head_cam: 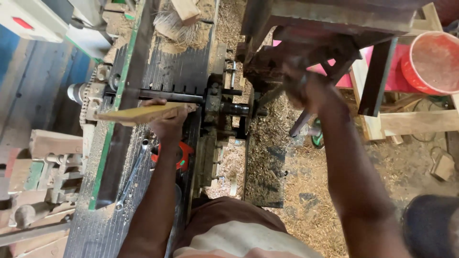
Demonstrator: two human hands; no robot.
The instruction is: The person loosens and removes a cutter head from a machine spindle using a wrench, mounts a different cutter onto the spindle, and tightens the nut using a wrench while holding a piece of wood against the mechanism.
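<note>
overhead, left hand [168, 120] fingers gripping wooden strip [138, 113], right hand [306, 88] blurred, fingers unclear

Ribbed dark machine table [174, 71], dusted with sawdust. Brush [179, 21] laid at 12 o'clock end among shavings. Green-edged fence bar [125, 86] set along table, 11 to 7 o'clock. Spanner [134, 174] laid at 7 o'clock. Floor [311, 205] at 4 o'clock covered in wood shavings; red bucket [432, 62] seen at 2 o'clock.
</note>
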